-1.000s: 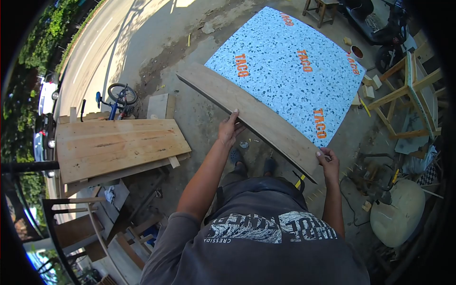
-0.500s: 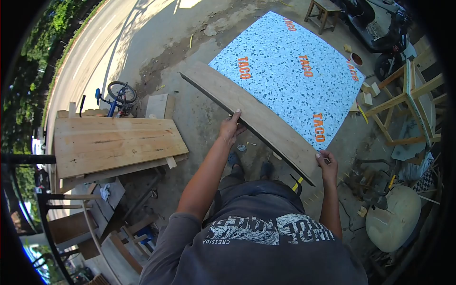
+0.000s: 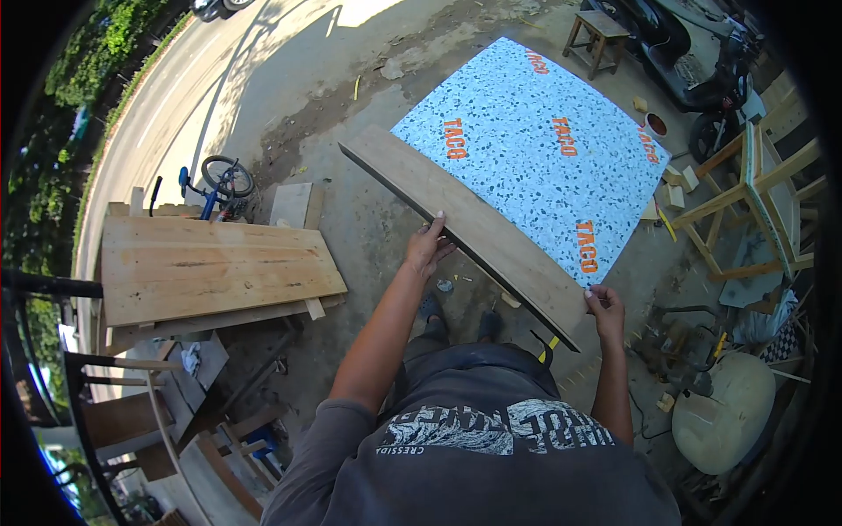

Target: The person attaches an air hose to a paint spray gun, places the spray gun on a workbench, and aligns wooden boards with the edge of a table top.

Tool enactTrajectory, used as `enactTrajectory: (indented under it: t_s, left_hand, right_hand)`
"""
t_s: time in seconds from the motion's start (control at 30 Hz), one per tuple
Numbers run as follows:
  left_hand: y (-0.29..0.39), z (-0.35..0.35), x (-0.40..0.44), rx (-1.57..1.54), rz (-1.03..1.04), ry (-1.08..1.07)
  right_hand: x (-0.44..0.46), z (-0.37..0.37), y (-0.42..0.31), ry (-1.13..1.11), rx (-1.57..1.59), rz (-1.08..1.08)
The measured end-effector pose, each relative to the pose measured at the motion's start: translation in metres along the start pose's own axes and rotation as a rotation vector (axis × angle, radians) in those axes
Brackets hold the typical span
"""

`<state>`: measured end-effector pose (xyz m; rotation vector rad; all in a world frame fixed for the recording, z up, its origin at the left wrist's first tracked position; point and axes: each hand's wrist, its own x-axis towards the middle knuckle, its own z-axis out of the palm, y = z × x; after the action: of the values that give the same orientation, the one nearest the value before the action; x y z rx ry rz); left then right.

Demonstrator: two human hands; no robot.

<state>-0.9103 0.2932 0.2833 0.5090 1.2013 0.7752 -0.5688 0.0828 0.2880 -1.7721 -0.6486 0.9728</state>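
Observation:
A blue-white speckled sheet (image 3: 526, 149) with orange TACO lettering lies over a wooden board (image 3: 474, 223), whose bare strip shows along the near side. My left hand (image 3: 427, 245) grips the board's near edge, thumb on top and fingers partly hidden beneath. At the near right corner of the sheet, my right hand (image 3: 605, 309) pinches the sheet's edge beside the board. The board's dark edge runs diagonally above my feet.
Wooden planks (image 3: 219, 272) are stacked at left, near a small blue bicycle (image 3: 213, 193). A stool (image 3: 596, 39) and a motorbike (image 3: 684, 70) stand at the upper right. Wooden frames (image 3: 745, 193) and a rounded beige object (image 3: 724, 412) are on the right.
The sheet and board appear slightly lower in view, along with the surroundings, as the camera shifts. Both hands keep their places on them. A vehicle now shows at the top left.

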Motion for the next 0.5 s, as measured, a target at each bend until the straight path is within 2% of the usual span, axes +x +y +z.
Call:
enactTrajectory:
  t_s: [0.1,0.27,0.5]
  left_hand:
    - [0.001,0.005,0.001,-0.171,0.015,-0.095]
    - [0.0,0.002,0.005,-0.083,0.003,-0.169]
    - [0.005,0.0,0.005,-0.051,-0.023,-0.168]
  right_hand:
    - [-0.004,-0.008,-0.003,-0.022,-0.058,-0.007]
    - [-0.01,-0.008,-0.007,0.022,-0.069,0.005]
    - [-0.01,-0.008,-0.003,0.0,-0.051,0.003]
